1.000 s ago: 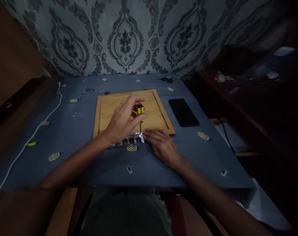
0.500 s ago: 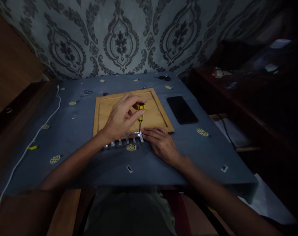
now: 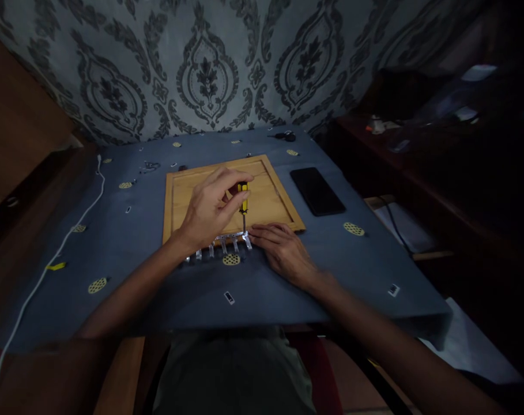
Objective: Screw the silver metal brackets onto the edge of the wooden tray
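Note:
My left hand [image 3: 212,202] is closed around the yellow and black handle of a screwdriver [image 3: 243,197], which stands nearly upright. The screwdriver's tip meets the right end of a metal hook rail [image 3: 223,244] with several hooks. That rail lies along the near edge of a framed wooden board [image 3: 262,190], its hooks pointing toward me. My right hand [image 3: 283,251] rests at the board's near right edge, its fingers close together beside the rail's end and the screwdriver tip. Whether a screw sits under the tip is too small to tell.
Right of the board lies a black phone [image 3: 317,191]. Dark keys or a similar small item [image 3: 284,136] sit at the back. A white cable [image 3: 78,225] runs down the left side of the blue patterned tablecloth [image 3: 166,305]. A patterned wall stands behind the table.
The screwdriver's handle has tilted slightly to the left in my left hand. The camera view has shifted a little; board, rail and right hand stay in place.

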`<state>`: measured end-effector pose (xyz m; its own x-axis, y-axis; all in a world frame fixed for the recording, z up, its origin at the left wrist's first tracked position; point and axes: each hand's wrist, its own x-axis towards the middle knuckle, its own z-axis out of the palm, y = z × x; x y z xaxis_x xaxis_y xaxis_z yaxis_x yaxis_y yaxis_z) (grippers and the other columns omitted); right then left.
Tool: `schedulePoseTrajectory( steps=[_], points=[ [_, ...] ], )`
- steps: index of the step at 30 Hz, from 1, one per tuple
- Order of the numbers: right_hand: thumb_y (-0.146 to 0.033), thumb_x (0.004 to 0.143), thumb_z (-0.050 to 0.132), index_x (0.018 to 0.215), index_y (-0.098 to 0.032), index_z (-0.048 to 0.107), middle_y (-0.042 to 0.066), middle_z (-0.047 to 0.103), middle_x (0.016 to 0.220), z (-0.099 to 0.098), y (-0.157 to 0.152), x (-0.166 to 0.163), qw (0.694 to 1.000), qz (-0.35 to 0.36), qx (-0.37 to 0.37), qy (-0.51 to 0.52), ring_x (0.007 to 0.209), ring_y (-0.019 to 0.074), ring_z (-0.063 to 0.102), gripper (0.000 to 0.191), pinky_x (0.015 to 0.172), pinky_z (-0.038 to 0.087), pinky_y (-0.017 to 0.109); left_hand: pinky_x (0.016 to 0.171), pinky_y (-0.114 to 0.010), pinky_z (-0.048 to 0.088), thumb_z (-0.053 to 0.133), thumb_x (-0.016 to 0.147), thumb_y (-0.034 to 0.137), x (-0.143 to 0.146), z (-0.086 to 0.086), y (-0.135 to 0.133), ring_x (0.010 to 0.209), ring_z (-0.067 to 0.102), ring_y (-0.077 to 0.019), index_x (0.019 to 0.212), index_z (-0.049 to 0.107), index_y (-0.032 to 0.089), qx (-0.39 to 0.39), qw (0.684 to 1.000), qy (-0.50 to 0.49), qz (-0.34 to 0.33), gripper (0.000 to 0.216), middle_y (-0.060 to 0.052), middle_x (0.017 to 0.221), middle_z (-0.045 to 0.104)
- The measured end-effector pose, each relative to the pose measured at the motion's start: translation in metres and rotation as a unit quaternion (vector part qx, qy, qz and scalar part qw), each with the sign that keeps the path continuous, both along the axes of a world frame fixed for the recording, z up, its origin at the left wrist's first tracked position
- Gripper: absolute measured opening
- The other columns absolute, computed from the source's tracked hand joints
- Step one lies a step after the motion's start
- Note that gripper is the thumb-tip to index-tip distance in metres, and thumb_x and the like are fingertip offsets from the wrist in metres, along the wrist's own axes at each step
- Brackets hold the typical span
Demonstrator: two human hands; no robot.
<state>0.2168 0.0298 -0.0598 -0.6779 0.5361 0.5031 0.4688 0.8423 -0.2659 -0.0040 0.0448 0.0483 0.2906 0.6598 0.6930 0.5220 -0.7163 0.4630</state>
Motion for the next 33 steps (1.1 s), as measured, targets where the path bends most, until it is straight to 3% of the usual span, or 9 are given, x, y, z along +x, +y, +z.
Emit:
schedulePoseTrajectory(
  steps=[6,9,15,22,29,33],
  points=[
    [-0.003,0.095,0.048,0.129,-0.025,0.073,0.008,0.077,0.129,0.0009,-0.0002,0.0001,1.0,-0.007,-0.022,-0.009,0.126,0.0245,0.068,0.048,0.105,0.054,0.05,0.063,-0.022,0.052,0.069,0.097,0.032,-0.0006,-0.0025,0.0006,0.078,0.064,-0.0126,0.107,0.074,0.018,0.016,0.999,0.009,0.027,0.017,-0.004,0.096,0.069],
    [-0.003,0.095,0.048,0.13,-0.026,0.073,0.008,0.076,0.13,0.0008,-0.0003,-0.0004,1.0,-0.007,-0.021,-0.007,0.126,0.0244,0.068,0.048,0.105,0.055,0.05,0.068,-0.025,0.054,0.069,0.097,0.028,-0.0011,-0.002,0.0007,0.08,0.065,-0.0137,0.105,0.074,0.019,0.029,0.999,0.016,0.023,0.013,-0.003,0.094,0.07],
    [0.0,0.093,0.048,0.127,-0.024,0.073,0.008,0.076,0.13,0.0008,-0.0005,-0.0006,1.0,-0.004,-0.009,-0.007,0.127,0.0238,0.068,0.048,0.105,0.054,0.047,0.083,-0.028,0.059,0.063,0.097,0.018,-0.0003,0.0006,-0.0013,0.089,0.07,-0.0143,0.116,0.069,0.017,-0.01,1.0,0.009,0.004,0.02,-0.005,0.111,0.076],
    [0.001,0.093,0.051,0.124,-0.019,0.073,0.009,0.078,0.126,-0.0022,0.0003,-0.0002,1.0,-0.003,0.018,0.005,0.123,0.0233,0.07,0.042,0.104,0.052,0.044,0.064,-0.022,0.054,0.071,0.095,0.025,0.0022,0.0001,-0.0024,0.081,0.067,-0.0132,0.108,0.073,0.017,0.0,1.0,0.0,0.009,0.015,-0.004,0.099,0.073],
    [-0.003,0.096,0.05,0.126,-0.02,0.073,0.01,0.077,0.128,-0.004,0.0007,0.0004,1.0,0.0,0.013,0.008,0.124,0.0241,0.069,0.042,0.105,0.053,0.046,0.082,-0.026,0.058,0.065,0.093,0.009,0.0024,0.0014,-0.0026,0.086,0.069,-0.0125,0.112,0.072,0.017,-0.005,1.0,-0.001,-0.014,0.022,-0.004,0.104,0.075],
    [-0.002,0.095,0.05,0.125,-0.021,0.074,0.009,0.078,0.127,-0.0049,0.0009,-0.0001,1.0,-0.003,0.013,0.009,0.124,0.0242,0.07,0.042,0.104,0.054,0.046,0.07,-0.022,0.056,0.068,0.093,0.016,0.0035,0.0003,-0.0026,0.087,0.069,-0.013,0.113,0.072,0.016,-0.007,1.0,0.004,-0.008,0.02,-0.004,0.104,0.075]
  ],
)
